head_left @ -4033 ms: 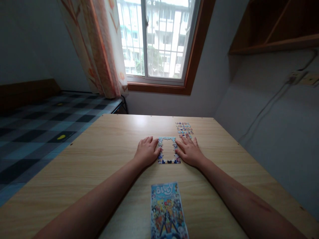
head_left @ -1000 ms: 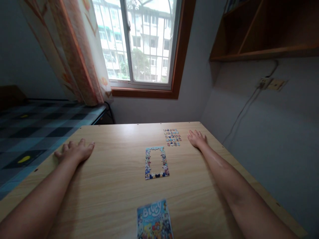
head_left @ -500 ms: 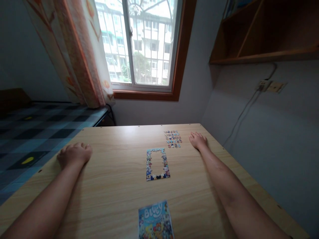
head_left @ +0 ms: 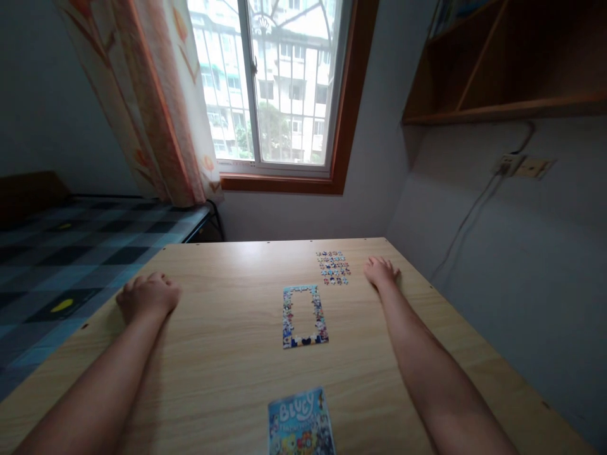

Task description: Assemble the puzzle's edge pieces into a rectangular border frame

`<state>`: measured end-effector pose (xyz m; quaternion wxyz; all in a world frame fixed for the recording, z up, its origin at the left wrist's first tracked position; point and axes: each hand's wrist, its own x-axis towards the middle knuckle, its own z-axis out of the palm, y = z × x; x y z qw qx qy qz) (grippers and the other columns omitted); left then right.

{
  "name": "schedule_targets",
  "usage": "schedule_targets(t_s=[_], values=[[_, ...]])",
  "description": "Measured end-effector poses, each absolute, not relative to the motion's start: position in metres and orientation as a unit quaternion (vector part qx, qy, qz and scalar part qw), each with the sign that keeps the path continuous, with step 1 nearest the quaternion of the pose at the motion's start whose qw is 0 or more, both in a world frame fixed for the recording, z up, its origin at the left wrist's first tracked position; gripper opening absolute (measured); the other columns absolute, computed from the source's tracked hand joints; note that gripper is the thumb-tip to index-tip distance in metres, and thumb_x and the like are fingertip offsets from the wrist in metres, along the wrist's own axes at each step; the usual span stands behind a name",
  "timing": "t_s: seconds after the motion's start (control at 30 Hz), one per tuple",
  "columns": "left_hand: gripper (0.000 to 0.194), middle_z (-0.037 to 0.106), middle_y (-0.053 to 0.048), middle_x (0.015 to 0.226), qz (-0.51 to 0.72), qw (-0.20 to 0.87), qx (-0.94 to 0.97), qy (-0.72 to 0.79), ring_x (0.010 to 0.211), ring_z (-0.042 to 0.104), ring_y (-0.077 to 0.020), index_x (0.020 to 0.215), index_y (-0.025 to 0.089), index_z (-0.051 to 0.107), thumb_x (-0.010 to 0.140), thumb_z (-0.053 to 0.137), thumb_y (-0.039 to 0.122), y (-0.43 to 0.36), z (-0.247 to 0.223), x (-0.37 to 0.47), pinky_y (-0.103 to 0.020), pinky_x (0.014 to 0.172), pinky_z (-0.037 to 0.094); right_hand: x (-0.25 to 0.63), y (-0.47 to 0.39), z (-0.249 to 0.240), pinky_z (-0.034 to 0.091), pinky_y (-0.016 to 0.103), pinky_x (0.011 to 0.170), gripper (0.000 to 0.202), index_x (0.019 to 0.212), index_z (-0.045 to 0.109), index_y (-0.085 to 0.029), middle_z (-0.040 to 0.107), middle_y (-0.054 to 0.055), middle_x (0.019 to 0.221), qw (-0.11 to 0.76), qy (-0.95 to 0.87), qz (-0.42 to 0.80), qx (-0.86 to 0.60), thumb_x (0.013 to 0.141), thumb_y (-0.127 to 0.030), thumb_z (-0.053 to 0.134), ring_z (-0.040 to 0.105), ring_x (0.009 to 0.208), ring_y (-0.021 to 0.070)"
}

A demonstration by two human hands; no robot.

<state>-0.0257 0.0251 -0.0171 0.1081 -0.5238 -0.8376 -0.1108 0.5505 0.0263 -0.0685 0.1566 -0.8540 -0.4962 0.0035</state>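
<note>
My left hand rests palm down near the table's left edge, its fingers loosely bent, with nothing seen in it. On the far right of the table lies my right hand, fingers a little apart and holding nothing visible. Just left of it, loose jigsaw pieces are laid out in rows. Between the hands, nearer to me, is a rectangular jigsaw border, its middle showing bare wood. A blue picture sheet or box lettered "BLUEY" lies at the front, cut off by the view's lower edge.
The light wooden table reaches toward a barred window and a flowered curtain. A bed with a checked cover stands on the left. On the right are a wall shelf and a plugged-in cable.
The whole view has shifted slightly, so things appear a little further right and lower. Both hands stay on the table in about the same places; the puzzle pieces look unmoved.
</note>
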Motion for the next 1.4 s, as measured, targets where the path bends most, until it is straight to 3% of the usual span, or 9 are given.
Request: schedule_targets(t_s=[0.13, 0.23, 0.43, 0.83, 1.1, 1.4], values=[[0.054, 0.06, -0.021, 0.132, -0.112, 0.105, -0.525, -0.837, 0.118, 0.051, -0.0352, 0.123, 0.012, 0.064, 0.087, 0.035, 0.041, 0.026, -0.018, -0.027, -0.044, 0.094, 0.04, 0.534, 0.025, -0.05, 0.022, 0.064, 0.114, 0.046, 0.134, 0.062, -0.03, 0.042, 0.007, 0.155, 0.197, -0.525, -0.045, -0.827, 0.095, -0.036, 0.038, 0.025, 0.147, 0.0317], [0.05, 0.061, -0.021, 0.129, -0.108, 0.109, -0.527, -0.836, 0.117, 0.051, -0.0347, 0.117, 0.012, 0.066, 0.086, 0.038, 0.04, 0.026, -0.019, -0.029, -0.042, 0.093, 0.04, 0.505, 0.023, -0.032, 0.015, 0.065, 0.116, 0.034, 0.111, 0.076, -0.027, 0.046, 0.007, 0.153, 0.247, -0.607, -0.111, -0.747, 0.092, -0.036, 0.048, 0.023, 0.148, 0.0323], [0.046, 0.064, -0.021, 0.124, -0.102, 0.123, -0.531, -0.832, 0.113, 0.053, -0.0343, 0.111, 0.012, 0.068, 0.086, 0.039, 0.038, 0.025, -0.02, -0.029, -0.04, 0.09, 0.04, 0.446, 0.012, -0.012, 0.01, 0.068, 0.116, 0.019, 0.09, 0.08, -0.029, 0.047, 0.005, 0.152, 0.216, -0.708, -0.068, -0.669, 0.087, -0.036, 0.063, 0.023, 0.148, 0.0332], [0.043, 0.064, -0.02, 0.123, -0.112, 0.122, -0.528, -0.833, 0.111, 0.053, -0.0339, 0.109, 0.011, 0.069, 0.089, 0.038, 0.035, 0.02, -0.017, -0.022, -0.04, 0.088, 0.042, 0.427, 0.005, -0.025, 0.01, 0.061, 0.118, 0.023, 0.094, 0.08, -0.023, 0.044, 0.011, 0.154, 0.201, -0.7, -0.037, -0.684, 0.086, -0.04, 0.068, 0.021, 0.149, 0.0355], [0.04, 0.064, -0.02, 0.122, -0.119, 0.119, -0.532, -0.83, 0.11, 0.052, -0.0334, 0.108, 0.011, 0.069, 0.09, 0.042, 0.033, 0.021, -0.017, -0.024, -0.04, 0.087, 0.042, 0.42, 0.005, -0.03, 0.015, 0.059, 0.117, 0.022, 0.085, 0.081, -0.022, 0.045, 0.012, 0.153, 0.214, -0.706, -0.033, -0.674, 0.086, -0.039, 0.066, 0.023, 0.148, 0.0361], [0.037, 0.065, -0.02, 0.118, -0.13, 0.116, -0.533, -0.828, 0.107, 0.053, -0.034, 0.104, 0.011, 0.07, 0.088, 0.046, 0.033, 0.021, -0.019, -0.024, -0.041, 0.086, 0.043, 0.412, 0.001, -0.035, 0.014, 0.056, 0.118, 0.025, 0.103, 0.079, -0.024, 0.036, 0.01, 0.159, 0.256, -0.718, -0.042, -0.646, 0.089, -0.038, 0.064, 0.018, 0.15, 0.0334]])
